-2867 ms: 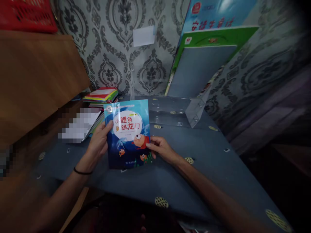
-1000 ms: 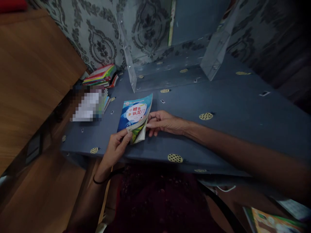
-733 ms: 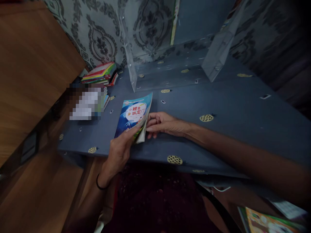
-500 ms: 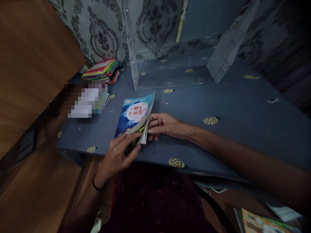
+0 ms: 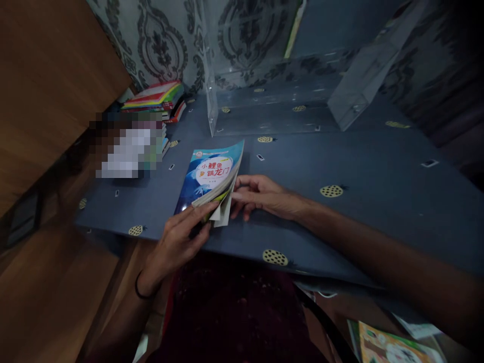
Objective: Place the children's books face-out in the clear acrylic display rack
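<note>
A thin blue paperback book with red Chinese characters on its cover lies near the table's front edge, its lower right corner curled up so the inner pages fan out. My left hand, with a black band at the wrist, grips that curled corner between thumb and fingers. At the book's right edge, my right hand has its thumb and bent fingers around the loose pages. The tips of its fingers are partly hidden behind the paper.
A clear acrylic stand rises at the back of the pineapple-print tablecloth. Stacked books sit at the far left, with a blurred-out pile before them. More picture books lie below the table at lower right.
My left hand has shifted slightly left along the curled corner, and the page ends below it have spread further apart. The view has also shifted a little.
</note>
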The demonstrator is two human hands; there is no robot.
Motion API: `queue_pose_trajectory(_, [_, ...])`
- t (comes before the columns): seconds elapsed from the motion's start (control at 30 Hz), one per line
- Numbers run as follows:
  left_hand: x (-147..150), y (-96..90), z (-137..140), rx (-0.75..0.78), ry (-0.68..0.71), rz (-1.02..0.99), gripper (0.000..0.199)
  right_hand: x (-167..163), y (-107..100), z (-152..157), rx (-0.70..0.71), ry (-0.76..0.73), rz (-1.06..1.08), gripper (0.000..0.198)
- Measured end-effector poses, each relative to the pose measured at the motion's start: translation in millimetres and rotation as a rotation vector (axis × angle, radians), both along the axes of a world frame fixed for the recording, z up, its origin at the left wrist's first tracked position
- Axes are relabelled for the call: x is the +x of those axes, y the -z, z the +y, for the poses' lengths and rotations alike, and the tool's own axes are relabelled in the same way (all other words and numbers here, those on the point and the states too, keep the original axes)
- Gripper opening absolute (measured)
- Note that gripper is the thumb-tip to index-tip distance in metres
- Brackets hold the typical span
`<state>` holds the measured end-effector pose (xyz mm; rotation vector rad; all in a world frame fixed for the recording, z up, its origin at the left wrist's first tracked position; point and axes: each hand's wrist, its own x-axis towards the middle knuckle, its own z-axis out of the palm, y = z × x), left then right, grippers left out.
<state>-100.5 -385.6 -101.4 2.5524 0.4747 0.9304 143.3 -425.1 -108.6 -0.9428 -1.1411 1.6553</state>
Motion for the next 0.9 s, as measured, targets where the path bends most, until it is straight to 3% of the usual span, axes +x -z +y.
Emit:
queue_pose_trajectory(0.23, [8.9, -0.1, -9.5, -0.127, -0.186, -0.131, 0.017, -4.9, 3.1, 0.0, 0.05, -0.008, -0.099, 0.042])
queue_pose_trajectory(0.4, [14.4, -1.0, -16.1, -0.263, -0.243, -0.172, 0.023, -15.7, 5.8, -4.7, 0.061, 0.103, -0.087, 0.042])
queue_pose_trajectory(0.57, [17.3, 0.4, -20.8, -0.333, -0.25, -0.201, 0.023, -27.0, 6.9, -15.7, 0.163, 0.227, -0.084, 0.039])
queue_pose_trajectory(0.9, [18.6, 2.9, -22.2, -0.365, -0.248, -0.239, 0.02, -34.4, 3.7, -23.4, 0.28, 0.221, -0.174, 0.026])
